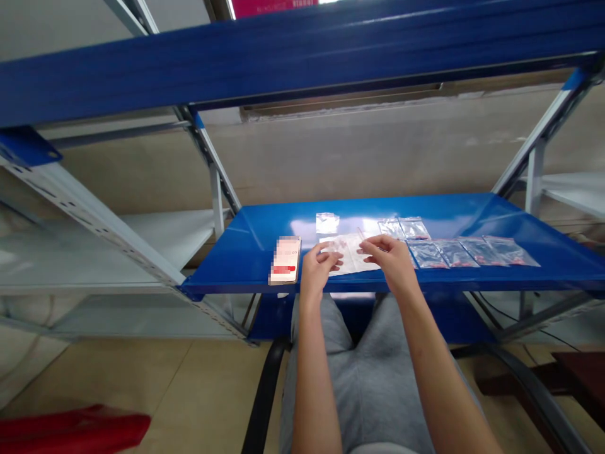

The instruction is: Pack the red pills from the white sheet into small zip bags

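Observation:
A creased white sheet [350,260], paper or tissue, lies near the shelf's front edge beneath both hands. Over its left part is my left hand [317,268], fingers curled in; anything between them is too small to make out. My right hand [388,255] is above the sheet's right side, thumb and fingertips pinched together. A thin, clear edge shows by those fingertips, but its kind is unclear. To the right, several clear zip bags [456,253] with reddish bits lie in an overlapping row. Two more clear bags [413,227] lie behind, partly beyond my right hand.
A phone [285,260] with a lit screen lies left of my left hand. One small clear bag [327,222] sits behind the sheet. The blue shelf [265,221] has metal uprights at both sides, and a blue beam [302,60] crosses above. Chair arms flank my legs.

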`<state>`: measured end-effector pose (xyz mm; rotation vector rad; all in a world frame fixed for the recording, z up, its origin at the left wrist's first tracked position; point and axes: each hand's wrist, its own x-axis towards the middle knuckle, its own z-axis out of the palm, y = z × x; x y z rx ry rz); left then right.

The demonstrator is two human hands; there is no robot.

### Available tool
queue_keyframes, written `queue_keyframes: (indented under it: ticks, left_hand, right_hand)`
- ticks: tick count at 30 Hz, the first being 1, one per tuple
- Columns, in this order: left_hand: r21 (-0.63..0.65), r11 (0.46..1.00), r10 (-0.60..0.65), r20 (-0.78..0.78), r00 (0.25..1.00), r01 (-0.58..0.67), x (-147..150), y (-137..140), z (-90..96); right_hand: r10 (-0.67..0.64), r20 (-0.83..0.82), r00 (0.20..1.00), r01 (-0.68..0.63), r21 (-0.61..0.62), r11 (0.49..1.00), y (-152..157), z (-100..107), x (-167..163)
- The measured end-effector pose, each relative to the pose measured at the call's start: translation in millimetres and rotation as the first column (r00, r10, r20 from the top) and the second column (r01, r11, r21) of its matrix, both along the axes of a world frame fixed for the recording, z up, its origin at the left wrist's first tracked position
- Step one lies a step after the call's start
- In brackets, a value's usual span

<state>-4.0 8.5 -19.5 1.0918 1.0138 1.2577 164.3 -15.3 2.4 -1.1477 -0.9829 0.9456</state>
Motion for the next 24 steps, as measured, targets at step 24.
queue_keyframes:
  ticks: [24]
  left_hand:
    - [0.443,0.867,0.174,-0.698,0.695,0.227,-7.0,-21.8,32.5]
  right_hand:
    - [0.195,0.194,0.962,-0.199,-0.001,0.980,-0.2,-17.8,-23.6]
